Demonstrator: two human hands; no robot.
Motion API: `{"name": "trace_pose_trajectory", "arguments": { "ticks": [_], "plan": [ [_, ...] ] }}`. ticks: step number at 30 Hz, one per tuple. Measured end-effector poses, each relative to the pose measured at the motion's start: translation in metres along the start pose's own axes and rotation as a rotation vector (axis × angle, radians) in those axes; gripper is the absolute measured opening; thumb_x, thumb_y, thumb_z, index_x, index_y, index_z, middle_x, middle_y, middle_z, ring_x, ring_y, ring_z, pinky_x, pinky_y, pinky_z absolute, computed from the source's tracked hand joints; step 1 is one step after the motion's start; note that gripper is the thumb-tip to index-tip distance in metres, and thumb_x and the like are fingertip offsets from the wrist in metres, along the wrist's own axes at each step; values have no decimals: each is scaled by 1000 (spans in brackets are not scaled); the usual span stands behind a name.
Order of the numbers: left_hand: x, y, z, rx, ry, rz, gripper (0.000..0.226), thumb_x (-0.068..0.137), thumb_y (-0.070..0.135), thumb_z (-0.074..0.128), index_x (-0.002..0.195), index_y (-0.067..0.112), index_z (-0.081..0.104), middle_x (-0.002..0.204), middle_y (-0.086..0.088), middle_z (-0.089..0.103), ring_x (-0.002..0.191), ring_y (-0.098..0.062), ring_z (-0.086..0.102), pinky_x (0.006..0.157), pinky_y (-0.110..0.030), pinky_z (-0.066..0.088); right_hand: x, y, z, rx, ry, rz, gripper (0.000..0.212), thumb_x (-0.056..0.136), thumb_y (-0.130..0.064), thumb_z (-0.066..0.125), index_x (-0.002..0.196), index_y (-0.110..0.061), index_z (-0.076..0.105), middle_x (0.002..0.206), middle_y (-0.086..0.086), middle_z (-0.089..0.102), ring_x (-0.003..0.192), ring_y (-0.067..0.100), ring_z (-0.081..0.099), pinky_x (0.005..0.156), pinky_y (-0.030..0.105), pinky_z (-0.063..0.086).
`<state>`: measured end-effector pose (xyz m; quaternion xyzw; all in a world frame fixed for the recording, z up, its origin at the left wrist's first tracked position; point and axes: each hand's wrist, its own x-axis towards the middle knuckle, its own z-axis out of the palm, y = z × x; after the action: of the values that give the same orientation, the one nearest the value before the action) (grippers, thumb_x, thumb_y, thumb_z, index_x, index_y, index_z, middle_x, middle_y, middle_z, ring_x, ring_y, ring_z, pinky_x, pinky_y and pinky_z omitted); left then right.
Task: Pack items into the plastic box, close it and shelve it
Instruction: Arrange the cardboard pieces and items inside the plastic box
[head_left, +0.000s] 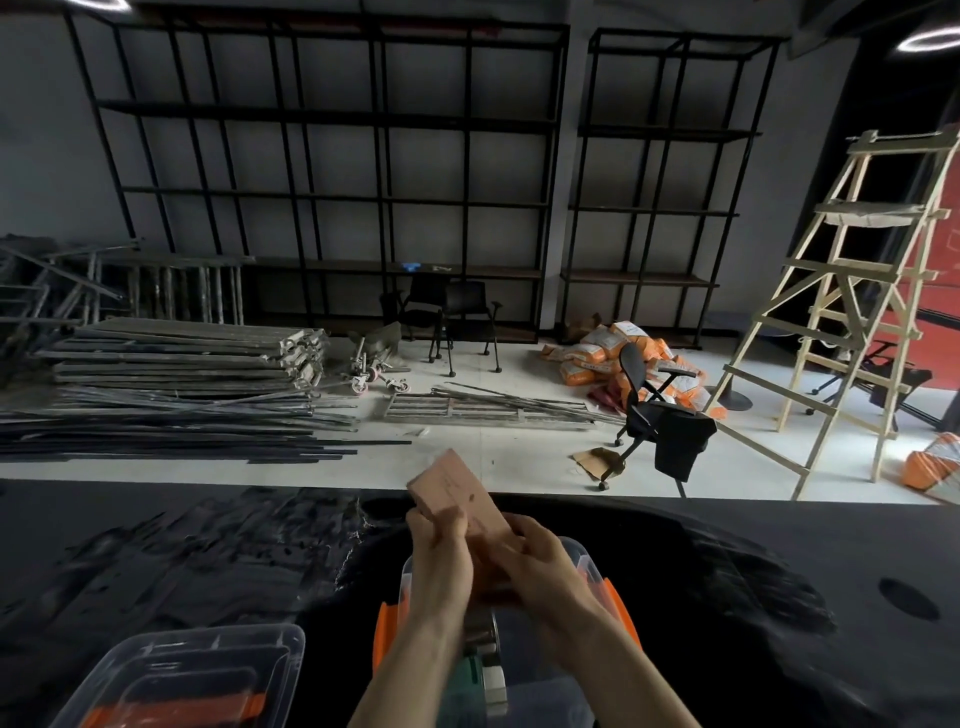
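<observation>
Pink-brown flat block (451, 488), possibly wood or card, is being held tilted above the open clear plastic box (584, 558) with orange latches. It is looking stiff and light, probably not fragile; the long edges seem the safest hold. Left hand (439, 545) is pinching its near-left edge, fingers curled together. Right hand (540, 564) is wrapping the lower end, fingers pressed around it. Inside the box, a roll-like item (491, 670) is showing, unclear what. The clear lid (197, 670) is lying on the black table (779, 649), left of the box.
</observation>
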<state>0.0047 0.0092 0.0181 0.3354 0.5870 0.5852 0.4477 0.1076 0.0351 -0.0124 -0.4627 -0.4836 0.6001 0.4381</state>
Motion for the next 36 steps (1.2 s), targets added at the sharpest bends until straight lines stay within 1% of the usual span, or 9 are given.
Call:
{"name": "trace_pose_trajectory", "arguments": {
  "ticks": [2, 7, 11, 15, 19, 22, 24, 30, 36],
  "plan": [
    [-2, 3, 3, 10, 1, 41, 15, 101, 24, 42, 115, 17, 41, 106, -9, 65, 94, -24, 63, 79, -38, 53, -3, 0, 6, -52, -14, -9, 27, 93, -20, 68, 116, -8, 58, 106, 20, 75, 93, 37, 76, 79, 60, 61],
    [3, 9, -1, 17, -122, 118, 18, 101, 20, 46, 119, 22, 46, 111, -7, 67, 96, -19, 65, 74, -30, 51, -13, -8, 4, -70, -116, -27, 14, 102, -16, 55, 112, -7, 51, 83, 13, 74, 64, 23, 75, 55, 33, 60],
    [4, 10, -4, -146, -122, 89, 18, 99, 22, 52, 116, 27, 54, 99, -9, 72, 87, -24, 71, 72, -37, 57, -14, -10, -2, 135, -5, -14, 21, 96, -10, 66, 114, -1, 66, 94, 21, 78, 78, 33, 76, 67, 43, 64],
    [7, 13, -18, -50, -137, 182, 19, 87, 10, 68, 106, 12, 67, 94, -8, 75, 95, -27, 70, 80, -32, 55, -11, -16, -19, 310, 94, -53, 20, 92, -6, 68, 111, 1, 69, 91, 19, 77, 74, 25, 73, 60, 31, 58],
    [16, 17, -29, -124, -79, 201, 17, 84, 29, 71, 98, 20, 67, 103, -6, 72, 102, -25, 64, 95, -41, 49, -10, -26, -30, 195, 75, -146, 14, 94, -1, 64, 107, 0, 68, 89, 14, 76, 73, 18, 73, 58, 25, 55],
    [13, 19, -16, -56, -44, 273, 17, 94, 30, 61, 86, 16, 60, 82, 0, 62, 81, -17, 56, 72, -15, 46, -7, -26, -22, 144, 83, -146, 11, 98, -1, 59, 107, -1, 65, 97, 22, 74, 84, 30, 73, 62, 34, 58],
    [7, 19, -9, -4, 4, 324, 22, 96, 32, 56, 86, 12, 54, 75, 1, 56, 73, -17, 52, 66, -22, 44, -8, -28, -14, 183, 72, -140, 12, 97, -3, 58, 106, 1, 64, 103, 31, 71, 85, 36, 72, 62, 38, 58],
    [-3, 23, 1, -25, 122, 384, 45, 98, 44, 46, 79, 5, 39, 64, 0, 41, 55, -6, 35, 54, -17, 36, -12, -40, 15, 310, 285, -87, 67, 98, -55, 51, 90, 8, 70, 83, 30, 74, 65, 35, 69, 53, 37, 55],
    [7, 22, -3, -40, 282, 211, 11, 93, 14, 50, 90, 6, 57, 75, 1, 56, 67, -13, 49, 60, -28, 37, -13, -38, 22, 165, 408, -183, 35, 99, -29, 57, 70, -9, 52, 66, 13, 46, 54, 20, 46, 39, 22, 40]
  ]
}}
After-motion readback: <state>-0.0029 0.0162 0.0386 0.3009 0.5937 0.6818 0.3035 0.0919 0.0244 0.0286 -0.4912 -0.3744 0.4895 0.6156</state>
